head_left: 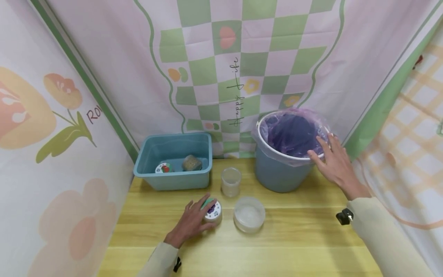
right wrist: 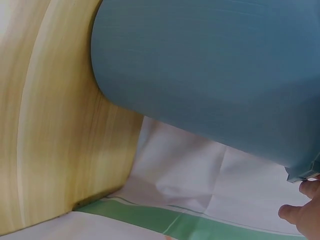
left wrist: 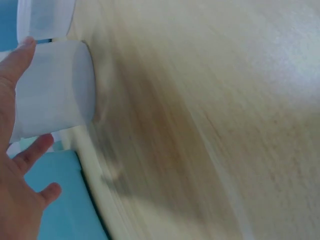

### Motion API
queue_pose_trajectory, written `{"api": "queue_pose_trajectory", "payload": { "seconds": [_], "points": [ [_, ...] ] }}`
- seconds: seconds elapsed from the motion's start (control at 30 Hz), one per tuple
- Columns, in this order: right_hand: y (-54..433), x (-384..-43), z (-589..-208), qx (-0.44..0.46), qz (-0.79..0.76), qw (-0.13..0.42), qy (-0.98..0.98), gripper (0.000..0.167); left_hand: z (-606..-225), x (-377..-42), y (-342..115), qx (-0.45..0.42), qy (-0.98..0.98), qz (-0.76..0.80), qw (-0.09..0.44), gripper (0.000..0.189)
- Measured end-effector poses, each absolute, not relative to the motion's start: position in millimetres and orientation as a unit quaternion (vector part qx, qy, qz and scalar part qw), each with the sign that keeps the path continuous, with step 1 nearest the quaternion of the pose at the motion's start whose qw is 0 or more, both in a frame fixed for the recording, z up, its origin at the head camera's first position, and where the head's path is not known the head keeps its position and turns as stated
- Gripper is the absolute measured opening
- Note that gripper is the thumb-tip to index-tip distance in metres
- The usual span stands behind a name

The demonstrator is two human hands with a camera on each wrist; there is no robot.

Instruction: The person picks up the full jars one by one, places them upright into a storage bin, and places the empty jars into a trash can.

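In the head view, my left hand [head_left: 191, 222] is at a round jar [head_left: 216, 220] with a white lid printed with a purple and green pattern. Its fingers reach over the lid while the thumb lies along the near side. The left wrist view shows the jar's pale translucent wall [left wrist: 55, 92] between thumb and fingers; some fingertips are hidden behind it. My right hand [head_left: 335, 163] rests at the white rim of a blue bucket [head_left: 282, 175], fingers spread and fairly straight. A purple plastic bag [head_left: 294, 132] lines the bucket and folds over its rim.
To the right of the jar stand a clear cup [head_left: 231, 184] and a low clear round container [head_left: 249, 215]. A teal tub [head_left: 180, 181] at the back left holds a strawberry-printed round lid [head_left: 164, 168] and a brownish blocky thing [head_left: 192, 163]. Printed curtains surround the wooden table [head_left: 277, 250].
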State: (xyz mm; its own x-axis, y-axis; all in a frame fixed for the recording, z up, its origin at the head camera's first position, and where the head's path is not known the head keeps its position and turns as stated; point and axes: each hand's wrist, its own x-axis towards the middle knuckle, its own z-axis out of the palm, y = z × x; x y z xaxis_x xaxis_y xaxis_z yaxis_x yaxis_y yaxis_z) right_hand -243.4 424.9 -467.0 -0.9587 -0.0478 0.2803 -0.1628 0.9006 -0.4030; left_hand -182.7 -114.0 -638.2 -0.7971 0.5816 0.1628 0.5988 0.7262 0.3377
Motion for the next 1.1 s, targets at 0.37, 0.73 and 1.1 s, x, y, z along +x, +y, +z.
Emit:
{"api": "queue_pose_trajectory", "payload": {
  "seconds": [0.37,0.73,1.1],
  "points": [
    [424,-241,-467,0.051,0.217,0.128,-0.966,0.077,-638,-183,-112,-0.324,-0.924,-0.2,0.034,0.091],
    [422,-242,-468,0.045,0.223,0.125,-0.966,0.077,-604,-191,-108,-0.344,-0.919,-0.167,0.093,0.089],
    [423,-242,-469,0.047,0.224,0.131,-0.965,0.076,-556,-208,-93,-0.392,-0.896,-0.139,0.153,0.091]
  ]
}}
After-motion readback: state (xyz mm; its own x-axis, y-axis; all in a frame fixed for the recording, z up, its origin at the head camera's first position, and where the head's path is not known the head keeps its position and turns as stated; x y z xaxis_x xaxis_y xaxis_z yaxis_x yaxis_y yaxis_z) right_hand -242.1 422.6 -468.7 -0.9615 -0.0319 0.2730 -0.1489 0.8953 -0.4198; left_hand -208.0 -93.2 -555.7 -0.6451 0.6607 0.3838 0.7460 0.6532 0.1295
